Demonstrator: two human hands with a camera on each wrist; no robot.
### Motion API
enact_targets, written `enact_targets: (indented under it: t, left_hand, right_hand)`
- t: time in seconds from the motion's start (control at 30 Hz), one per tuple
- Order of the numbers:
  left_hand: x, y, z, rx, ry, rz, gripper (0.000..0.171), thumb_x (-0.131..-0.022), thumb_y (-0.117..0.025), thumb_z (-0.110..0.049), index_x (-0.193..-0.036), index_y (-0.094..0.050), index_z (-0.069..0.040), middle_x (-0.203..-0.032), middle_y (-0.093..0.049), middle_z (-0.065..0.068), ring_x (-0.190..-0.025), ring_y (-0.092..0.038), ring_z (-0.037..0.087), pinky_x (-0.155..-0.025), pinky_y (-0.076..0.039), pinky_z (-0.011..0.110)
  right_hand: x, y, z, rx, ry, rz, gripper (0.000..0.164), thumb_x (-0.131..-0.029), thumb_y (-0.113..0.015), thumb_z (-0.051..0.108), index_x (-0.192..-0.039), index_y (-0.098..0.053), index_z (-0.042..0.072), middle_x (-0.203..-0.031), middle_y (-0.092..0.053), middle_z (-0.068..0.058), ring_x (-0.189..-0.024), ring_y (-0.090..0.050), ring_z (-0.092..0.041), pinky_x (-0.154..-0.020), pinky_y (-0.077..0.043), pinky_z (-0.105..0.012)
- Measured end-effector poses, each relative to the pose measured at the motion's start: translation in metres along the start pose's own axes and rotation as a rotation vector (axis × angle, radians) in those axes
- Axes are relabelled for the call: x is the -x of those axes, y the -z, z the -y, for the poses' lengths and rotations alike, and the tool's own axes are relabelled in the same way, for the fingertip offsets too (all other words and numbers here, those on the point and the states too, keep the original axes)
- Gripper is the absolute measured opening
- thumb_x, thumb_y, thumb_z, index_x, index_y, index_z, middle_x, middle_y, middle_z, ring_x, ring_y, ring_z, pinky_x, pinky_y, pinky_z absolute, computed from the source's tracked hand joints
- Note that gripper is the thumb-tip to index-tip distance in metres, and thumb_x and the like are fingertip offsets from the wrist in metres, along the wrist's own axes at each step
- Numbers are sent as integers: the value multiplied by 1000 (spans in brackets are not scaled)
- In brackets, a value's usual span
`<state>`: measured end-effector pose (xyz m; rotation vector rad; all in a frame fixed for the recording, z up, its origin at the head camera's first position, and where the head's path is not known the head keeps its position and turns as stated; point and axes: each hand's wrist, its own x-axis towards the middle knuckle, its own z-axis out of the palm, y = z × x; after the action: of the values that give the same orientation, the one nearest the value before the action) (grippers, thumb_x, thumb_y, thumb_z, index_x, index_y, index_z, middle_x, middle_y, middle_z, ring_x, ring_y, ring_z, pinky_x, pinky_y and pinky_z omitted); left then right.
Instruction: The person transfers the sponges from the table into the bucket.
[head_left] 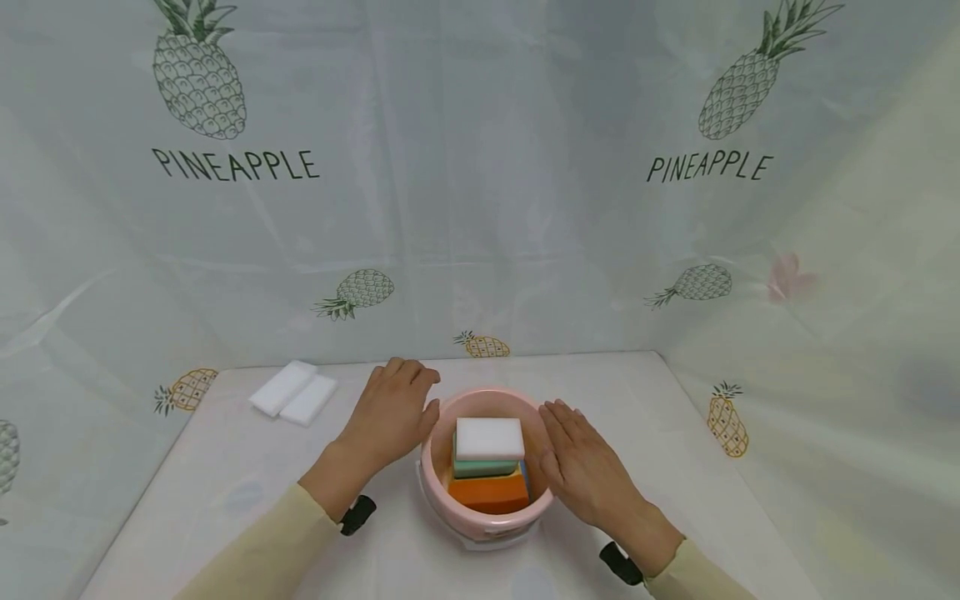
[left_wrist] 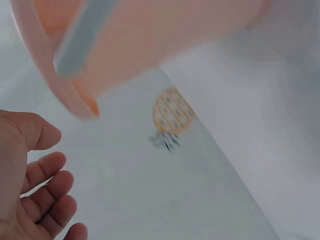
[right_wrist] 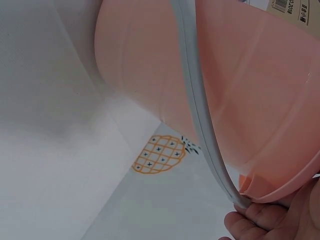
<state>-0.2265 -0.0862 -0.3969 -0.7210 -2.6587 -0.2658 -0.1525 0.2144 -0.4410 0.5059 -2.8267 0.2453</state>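
A pink bucket (head_left: pixel 487 525) stands upright on the table, its grey handle (right_wrist: pixel 192 70) hanging down against the outer wall. Inside lie sponge-like blocks: a white one (head_left: pixel 490 438) on top, a green one (head_left: pixel 485 468) under it and an orange one (head_left: pixel 489 495) at the front. A sliver of blue (head_left: pixel 524 480) shows at their right. My left hand (head_left: pixel 393 410) is at the bucket's left rim, fingers loosely bent, holding nothing. On the opposite side my right hand (head_left: pixel 588 468) has its fingers extended along the rim, fingertips right by the handle's joint.
Two white blocks, one (head_left: pixel 283 387) partly beside the other (head_left: pixel 310 400), lie at the table's back left. Behind and around the white table (head_left: pixel 615 392) hangs a pineapple-printed sheet (head_left: pixel 480 208). A printed label (right_wrist: pixel 295 11) shows near the bucket's wall.
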Motion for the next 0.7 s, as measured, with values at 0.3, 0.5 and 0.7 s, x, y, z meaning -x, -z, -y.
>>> enact_targets:
  t: [0.3, 0.5, 0.7]
  left_hand:
    - [14, -4, 49, -20, 65, -36, 28, -96, -69, -22, -119, -72, -6, -119, -71, 14, -113, -59, 35, -93, -47, 52]
    - [25, -7, 87, -30, 123, -20, 27, -96, -68, -17, -119, -71, -2, -120, -70, 17, -114, -58, 39, -91, -46, 54]
    - [34, -13, 125, -110, 157, -19, 28, -97, -64, -14, -120, -69, 0, -122, -67, 21, -117, -55, 42, -94, -45, 57]
  right_hand:
    - [0, 0, 0, -3, -9, 5, 56, -109, -50, 28, -155, -46, -3, -162, -47, -19, -153, -42, -36, -125, -32, -52]
    - [0, 0, 0, -9, -2, -6, 55, -109, -51, 27, -154, -47, -4, -161, -48, -19, -152, -42, -37, -124, -32, -52]
    - [0, 1, 1, -12, 6, -17, 55, -108, -51, 26, -153, -48, -4, -160, -49, -19, -151, -44, -37, -124, -32, -52]
